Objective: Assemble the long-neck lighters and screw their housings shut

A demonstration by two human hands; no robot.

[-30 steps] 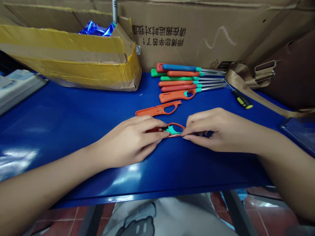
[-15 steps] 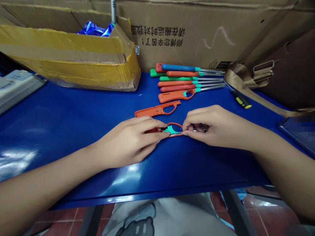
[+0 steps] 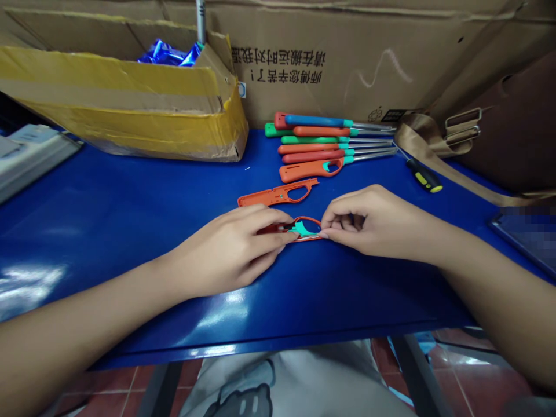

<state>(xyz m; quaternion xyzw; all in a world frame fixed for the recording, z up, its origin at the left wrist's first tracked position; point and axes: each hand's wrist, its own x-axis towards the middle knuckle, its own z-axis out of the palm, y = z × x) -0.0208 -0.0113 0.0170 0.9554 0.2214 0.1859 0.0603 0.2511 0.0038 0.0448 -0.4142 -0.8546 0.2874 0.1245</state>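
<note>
My left hand [image 3: 237,246] is closed around the rear of an open orange lighter handle half [image 3: 309,219] and presses it to the blue table. Inside that half a teal trigger [image 3: 300,230] shows beside my fingertips, with a pale strip along its lower edge. At the front end my right hand [image 3: 362,223] makes a pinch, thumb against forefinger, touching the handle's tip; what lies between these fingertips is hidden. Just beyond my hands lies the matching orange handle half [image 3: 269,197], its hollow inner side up.
Several long-necked lighters [image 3: 313,147] lie in a row behind. A screwdriver [image 3: 425,176] and a brown strap [image 3: 438,156] are at the right. A yellow-taped carton [image 3: 174,127] stands at back left; a large cardboard sheet [image 3: 347,35] closes the back.
My right hand has shifted slightly left and its fingers have curled a little; shiny metal glimpsed under them before no longer shows. My left hand stays in place.
</note>
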